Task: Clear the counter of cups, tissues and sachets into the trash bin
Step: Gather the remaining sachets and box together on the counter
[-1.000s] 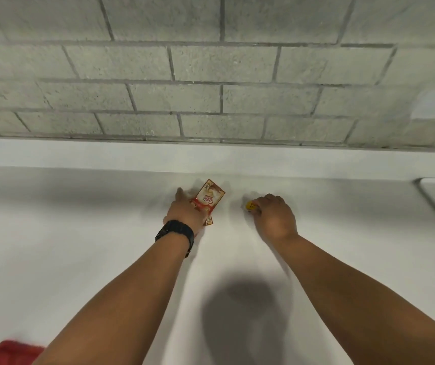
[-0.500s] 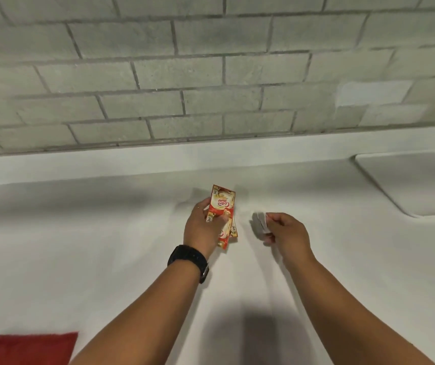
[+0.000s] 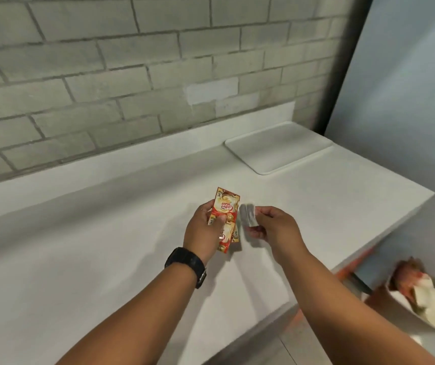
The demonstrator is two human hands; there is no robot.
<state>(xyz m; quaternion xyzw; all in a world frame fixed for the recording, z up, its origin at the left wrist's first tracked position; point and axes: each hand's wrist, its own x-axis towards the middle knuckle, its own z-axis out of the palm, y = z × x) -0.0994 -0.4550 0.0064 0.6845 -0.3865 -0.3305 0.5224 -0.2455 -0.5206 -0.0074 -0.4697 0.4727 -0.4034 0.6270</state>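
Head view shows us holding both hands above the white counter [image 3: 105,259], each with litter in it. Our left hand [image 3: 205,233] pinches a small fan of red creamer sachets [image 3: 225,214] between thumb and fingers, and our right hand [image 3: 276,227] pinches a small silvery packet [image 3: 248,218] just beside them; the two loads are close but apart. The trash bin [image 3: 421,304] sits below the counter's right end, well to the right of both hands, with pale and reddish litter already in it. We judge the step in hand to be the carry to that bin. To do it well we would keep both pinches firm, since thin sachets slide easily against each other, swing both hands past the counter's right edge, and let go only once each hand is over the bin's mouth. A white tray [image 3: 276,151] lies at the counter's far right corner, and a black watch [image 3: 187,262] sits on our left wrist.
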